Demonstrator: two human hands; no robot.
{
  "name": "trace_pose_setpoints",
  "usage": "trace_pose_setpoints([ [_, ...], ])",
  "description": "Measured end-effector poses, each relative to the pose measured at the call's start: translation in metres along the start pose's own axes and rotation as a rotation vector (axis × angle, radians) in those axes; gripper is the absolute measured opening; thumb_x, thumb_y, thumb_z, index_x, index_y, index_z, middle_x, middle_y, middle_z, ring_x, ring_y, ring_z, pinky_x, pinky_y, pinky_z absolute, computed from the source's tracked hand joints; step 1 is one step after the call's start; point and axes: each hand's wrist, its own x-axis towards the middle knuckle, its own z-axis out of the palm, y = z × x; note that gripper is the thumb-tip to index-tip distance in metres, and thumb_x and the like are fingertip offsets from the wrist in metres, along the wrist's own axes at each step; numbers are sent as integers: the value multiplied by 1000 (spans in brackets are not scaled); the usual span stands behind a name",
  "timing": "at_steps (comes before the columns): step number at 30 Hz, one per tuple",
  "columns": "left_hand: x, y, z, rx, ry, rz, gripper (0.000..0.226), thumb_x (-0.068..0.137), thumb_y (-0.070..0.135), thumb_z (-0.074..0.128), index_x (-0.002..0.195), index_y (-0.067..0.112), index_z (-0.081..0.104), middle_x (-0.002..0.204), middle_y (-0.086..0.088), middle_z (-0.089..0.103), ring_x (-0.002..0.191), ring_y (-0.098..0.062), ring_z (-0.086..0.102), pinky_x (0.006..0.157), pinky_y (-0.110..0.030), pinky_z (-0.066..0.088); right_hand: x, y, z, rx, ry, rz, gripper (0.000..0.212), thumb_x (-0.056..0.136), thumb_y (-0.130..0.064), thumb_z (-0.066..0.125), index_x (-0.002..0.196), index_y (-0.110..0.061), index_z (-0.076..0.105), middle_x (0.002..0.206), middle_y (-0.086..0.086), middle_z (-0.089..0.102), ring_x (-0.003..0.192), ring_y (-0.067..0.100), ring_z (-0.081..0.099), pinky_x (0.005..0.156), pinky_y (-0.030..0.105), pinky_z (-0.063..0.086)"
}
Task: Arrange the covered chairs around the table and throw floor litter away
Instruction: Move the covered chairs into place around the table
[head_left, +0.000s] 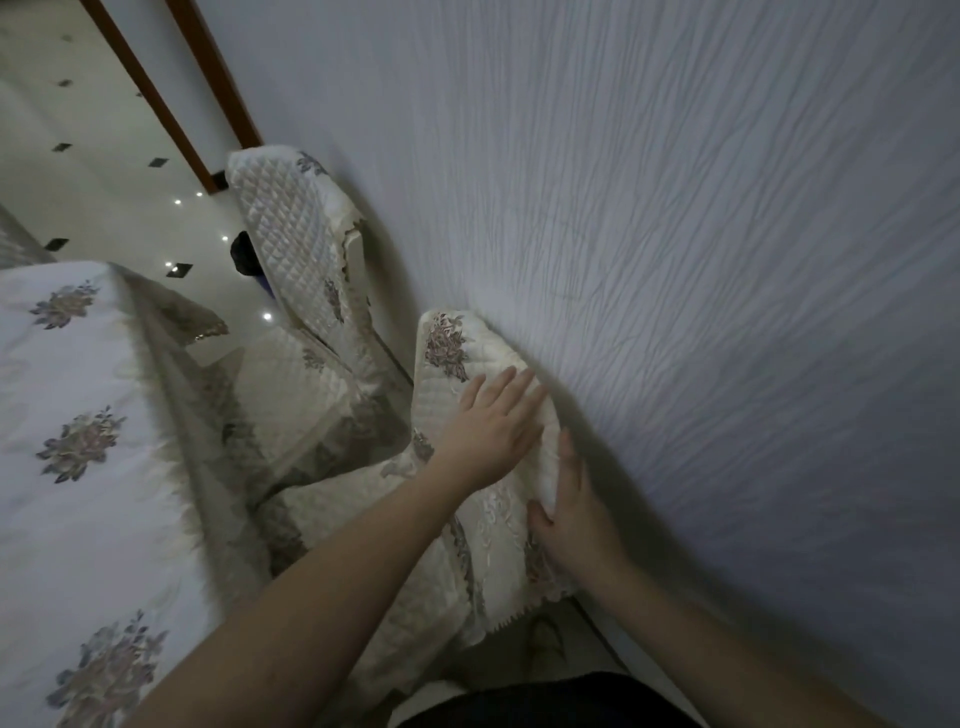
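Far right, textured grey-white wall (675, 260). Left, desk (78, 415) under floral-embroidered white cloth. Between them, near cream quilted covered chair (447, 353) backed against the wall — left hand (493, 426) spread flat, right hand (571, 514) clasping its edge, probably for pulling deskward.

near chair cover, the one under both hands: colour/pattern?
Cream quilted chair cover with a grey-brown embroidered flower motif near its top; shows in the head view.

chair cover (457, 358): quilted satiny cloth, lying under the fingers | wall (675, 208): matt, ridged, showing beyond the fingertips | floor (104, 171): glossy tile, gleaming
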Motion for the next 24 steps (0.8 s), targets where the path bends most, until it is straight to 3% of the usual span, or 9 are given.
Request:
trace_pose_setpoints([
  [4,29,-8,-5,17,9,106,49,99,43,30,136,16,46,148,-5,41,142,-22,26,118,-46,7,6,3,4,39,3,5,99,86,-32,60,141,-46,-21,151,6,27,99,30,61,68,36,51],
  [7,43,-14,-10,-21,70,194,35,95,35,42,114,11,59,122,-8,58,124,-26,46,116,-46,18,6,-1,7,2,15,41,97,86,-30,59,142,-43,-20,154,3,21,99,32,60,67,36,49],
  [12,30,-20,3,-64,273,209,23,90,28,44,88,10,58,96,-6,59,104,-27,54,108,-46,30,-4,-7,17,-21,19,18,99,85,-31,59,144,-40,-20,155,0,17,97,30,62,65,36,51],
  [18,22,-25,4,-36,322,144,21,90,25,44,87,9,57,91,-6,58,99,-25,55,103,-49,36,4,-15,20,51,-15,20,96,81,-29,58,144,-42,-13,152,-1,24,101,30,59,70,37,50],
  [24,18,-50,-5,23,188,18,33,94,29,32,97,9,58,97,-6,56,104,-24,52,109,-51,29,29,-31,32,134,-79,-52,99,74,-31,57,144,-48,-12,147,-5,32,104,23,55,70,34,45],
])
